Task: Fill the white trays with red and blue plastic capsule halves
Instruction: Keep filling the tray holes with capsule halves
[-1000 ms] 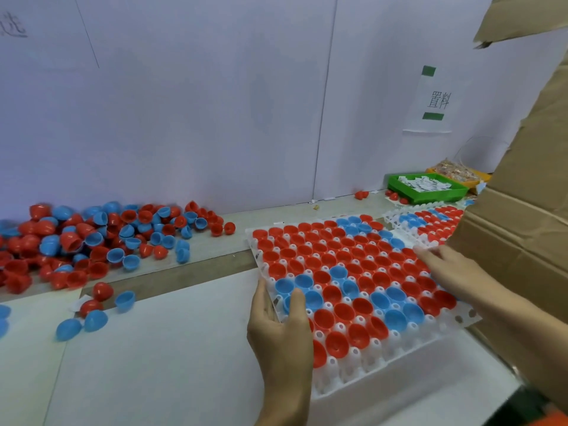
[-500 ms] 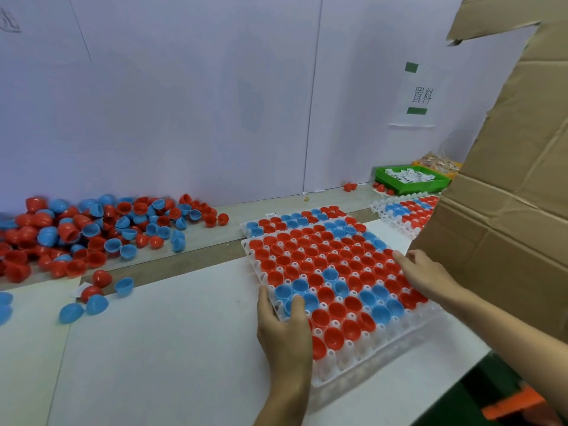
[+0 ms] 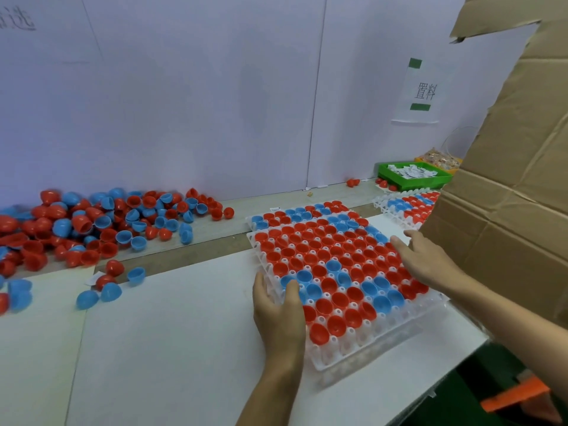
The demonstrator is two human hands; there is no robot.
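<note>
Trays: the top tray sits between both hands, nearly full of halves, with only its nearest row or two of cells bare. Left hand grips the near-left edge, thumb hooked over the rim; right hand lies flat on the right side, fingers relaxed. Beyond the fingertips another filled tray peeks out. Left of the left fingers lies the loose pile. Cardboard crowds the right wrist.
</note>
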